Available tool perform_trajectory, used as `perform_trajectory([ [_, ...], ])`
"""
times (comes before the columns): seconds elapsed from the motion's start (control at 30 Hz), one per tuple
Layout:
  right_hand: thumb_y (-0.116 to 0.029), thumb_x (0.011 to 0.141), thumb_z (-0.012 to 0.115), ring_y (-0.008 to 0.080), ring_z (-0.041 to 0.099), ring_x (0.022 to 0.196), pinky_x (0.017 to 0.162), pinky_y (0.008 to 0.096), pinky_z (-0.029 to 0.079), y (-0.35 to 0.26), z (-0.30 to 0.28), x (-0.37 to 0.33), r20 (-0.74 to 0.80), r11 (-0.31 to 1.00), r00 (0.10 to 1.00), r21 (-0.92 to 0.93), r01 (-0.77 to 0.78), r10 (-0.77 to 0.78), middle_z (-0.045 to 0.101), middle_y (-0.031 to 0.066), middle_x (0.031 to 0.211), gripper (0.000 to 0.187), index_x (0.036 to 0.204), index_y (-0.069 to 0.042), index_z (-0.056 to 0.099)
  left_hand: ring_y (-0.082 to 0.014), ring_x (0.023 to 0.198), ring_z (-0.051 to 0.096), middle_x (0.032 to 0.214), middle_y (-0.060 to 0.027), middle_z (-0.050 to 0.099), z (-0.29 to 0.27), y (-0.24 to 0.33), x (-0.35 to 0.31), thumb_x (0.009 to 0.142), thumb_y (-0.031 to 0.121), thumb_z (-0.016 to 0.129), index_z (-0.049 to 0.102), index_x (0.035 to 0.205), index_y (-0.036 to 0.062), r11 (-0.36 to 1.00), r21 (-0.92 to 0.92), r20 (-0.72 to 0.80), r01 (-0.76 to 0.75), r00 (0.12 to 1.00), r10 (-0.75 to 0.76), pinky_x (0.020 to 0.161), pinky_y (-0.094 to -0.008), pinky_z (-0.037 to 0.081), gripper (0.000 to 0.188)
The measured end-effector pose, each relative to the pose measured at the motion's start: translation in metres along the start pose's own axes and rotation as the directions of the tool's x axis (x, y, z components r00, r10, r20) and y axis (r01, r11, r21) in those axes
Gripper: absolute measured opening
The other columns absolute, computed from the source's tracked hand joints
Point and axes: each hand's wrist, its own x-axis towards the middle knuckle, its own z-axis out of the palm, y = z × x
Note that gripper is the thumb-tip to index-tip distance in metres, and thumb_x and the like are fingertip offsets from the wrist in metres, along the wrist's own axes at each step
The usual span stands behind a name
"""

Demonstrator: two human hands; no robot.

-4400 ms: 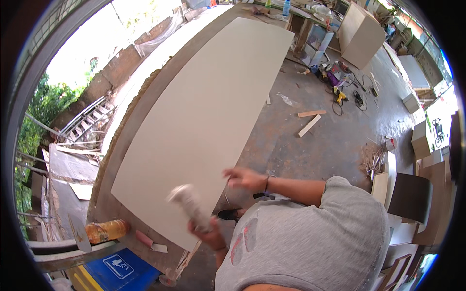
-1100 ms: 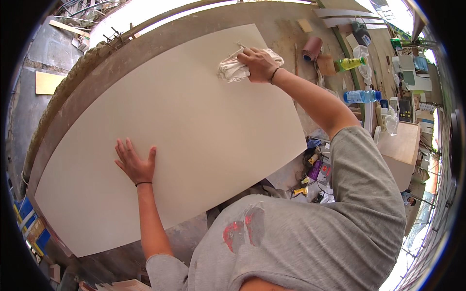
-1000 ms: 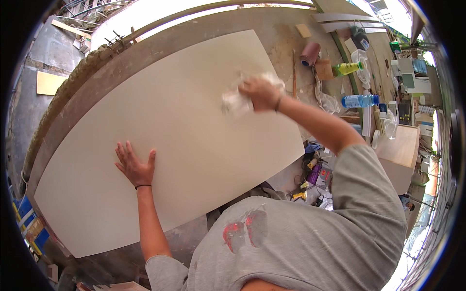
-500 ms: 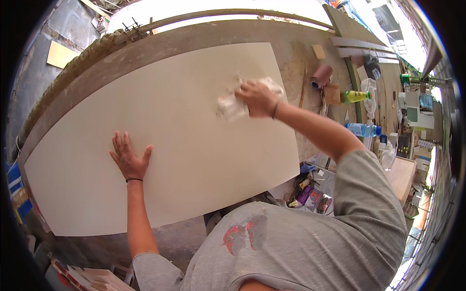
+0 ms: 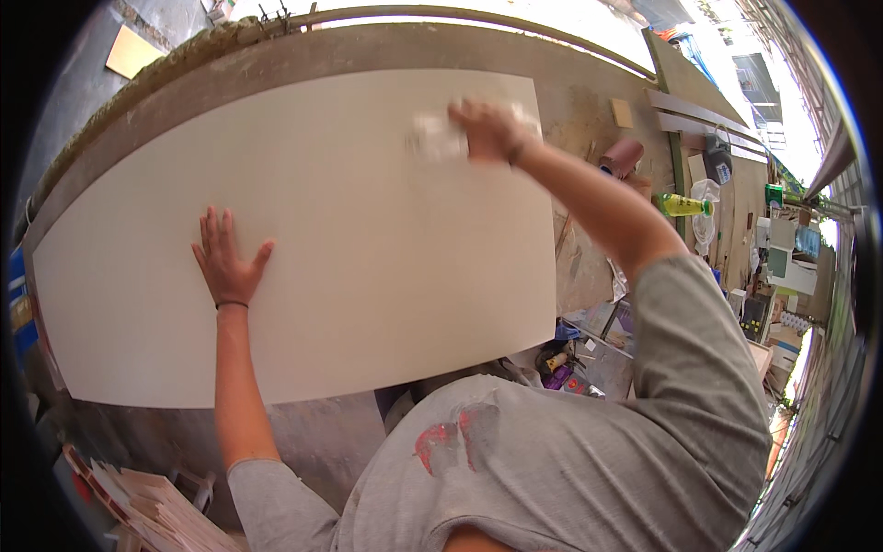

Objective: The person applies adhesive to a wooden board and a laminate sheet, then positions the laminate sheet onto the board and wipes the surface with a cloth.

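A large smooth white panel [image 5: 368, 248] lies flat across the workbench in front of me. My left hand [image 5: 228, 262] rests flat on its left part, fingers spread, holding nothing. Near the panel's far right corner, my right hand [image 5: 492, 133] presses a crumpled white cloth [image 5: 440, 136] against the surface. Motion blurs the right hand and the cloth, and the palm side is hidden.
Right of the panel, the bench [image 5: 589, 129] carries a reddish-brown roll [image 5: 623, 158], a small wooden block [image 5: 622, 113] and a yellow-green bottle [image 5: 682, 205]. Tools clutter a shelf [image 5: 602, 354] at the near right. Wood strips [image 5: 152, 506] are stacked low at the left.
My right hand has moved the cloth away from me, toward the panel's far edge. My left hand stays flat on the panel. The whole view has shifted a little.
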Motion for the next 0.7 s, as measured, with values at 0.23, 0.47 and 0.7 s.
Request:
perform_trajectory([
  [0.23,-0.015,0.068,0.057,0.0332,0.055,0.103,0.085,0.0408,0.045,0.045,0.023,0.052,-0.212,0.995,0.977,-0.101,-0.023,0.001,0.059,0.0134,0.105,0.035,0.103,-0.011,0.05,-0.0287,0.134,0.029,0.141,-0.0102,0.038,0.006,0.074,-0.084,0.075,0.059,0.061,0.048,0.128,0.0116,0.985,-0.17,-0.066,-0.016,0.998,0.004,0.103,-0.058,0.02,0.073],
  [0.47,-0.011,0.072,0.055,0.0398,0.057,0.09,0.077,0.0456,0.046,-0.015,-0.004,-0.031,-0.114,0.992,0.993,0.124,0.005,0.009,0.058,0.021,0.094,0.029,0.1,-0.007,0.051,-0.0298,0.139,0.017,0.148,-0.0123,0.025,-0.048,0.188,-0.196,0.057,0.084,0.048,0.038,0.138,0.0136,0.954,-0.294,0.265,-0.061,0.954,0.142,0.105,-0.0594,-0.007,0.108],
  [0.7,-0.019,0.069,0.059,0.0354,0.057,0.093,0.077,0.0445,0.046,-0.064,0.01,-0.12,-0.075,0.998,0.997,0.053,0.03,-0.026,0.061,0.0102,0.099,0.034,0.101,-0.012,0.049,-0.0309,0.138,0.018,0.147,-0.0124,0.025,-0.047,0.176,-0.198,0.056,0.08,0.054,0.039,0.136,0.0124,0.958,-0.232,0.192,-0.171,0.957,0.217,0.101,-0.0664,0.009,0.106],
])
